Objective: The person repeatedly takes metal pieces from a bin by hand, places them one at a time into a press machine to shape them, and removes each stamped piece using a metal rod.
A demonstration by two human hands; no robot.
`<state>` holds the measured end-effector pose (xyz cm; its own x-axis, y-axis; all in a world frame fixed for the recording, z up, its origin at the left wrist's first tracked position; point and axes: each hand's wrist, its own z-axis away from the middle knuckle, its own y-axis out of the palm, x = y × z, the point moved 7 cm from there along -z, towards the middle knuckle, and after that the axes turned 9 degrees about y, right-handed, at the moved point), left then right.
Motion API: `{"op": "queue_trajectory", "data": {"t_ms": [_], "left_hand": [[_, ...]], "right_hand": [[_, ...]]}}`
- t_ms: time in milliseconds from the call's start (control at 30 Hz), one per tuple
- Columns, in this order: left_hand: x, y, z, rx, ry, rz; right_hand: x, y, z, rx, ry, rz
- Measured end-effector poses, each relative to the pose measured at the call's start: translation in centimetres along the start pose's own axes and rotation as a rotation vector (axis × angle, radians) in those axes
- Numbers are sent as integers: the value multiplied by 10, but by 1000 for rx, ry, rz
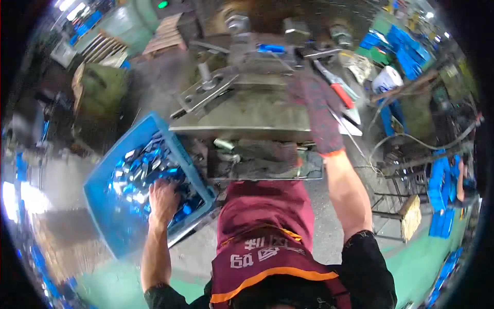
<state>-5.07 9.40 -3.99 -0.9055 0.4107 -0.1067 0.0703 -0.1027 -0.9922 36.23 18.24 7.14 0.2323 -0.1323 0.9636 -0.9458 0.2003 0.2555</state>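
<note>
Left fingers (pixel 162 186) among shiny pieces (pixel 146 164) in blue bin (pixel 181 157)

The left bin (pixel 123 226) is blue, its parts (pixel 136 177) silver and blue; the right glove (pixel 324 116) dark, red-mottled; the near apron (pixel 265 206) maroon, orange-edged.

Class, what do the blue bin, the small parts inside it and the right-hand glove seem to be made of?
Blue bin: probably moulded plastic, satin, given its even colour and thick walls.
Small parts: likely metal, polished, from their bright glints; whether the blue is coating or reflection is unclear.
Glove: matt, probably knitted fabric, from its mottled surface.
</note>
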Motion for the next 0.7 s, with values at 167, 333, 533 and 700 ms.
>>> {"op": "queue_trajectory", "data": {"t_ms": [167, 333, 533, 700], "left_hand": [[24, -26, 7, -107, 33, 137], [49, -60, 45, -181, -141, 191], [86, -62, 75, -117, -506, 239], [99, -77, 55, -237, -518, 56]], "right_hand": [[4, -27, 78, 4, -48, 212], [-20, -87, 151, -208, 107, 167], [-5, -107, 191, -250, 53, 569], [-22, -88, 222, -152, 152, 332]]}}
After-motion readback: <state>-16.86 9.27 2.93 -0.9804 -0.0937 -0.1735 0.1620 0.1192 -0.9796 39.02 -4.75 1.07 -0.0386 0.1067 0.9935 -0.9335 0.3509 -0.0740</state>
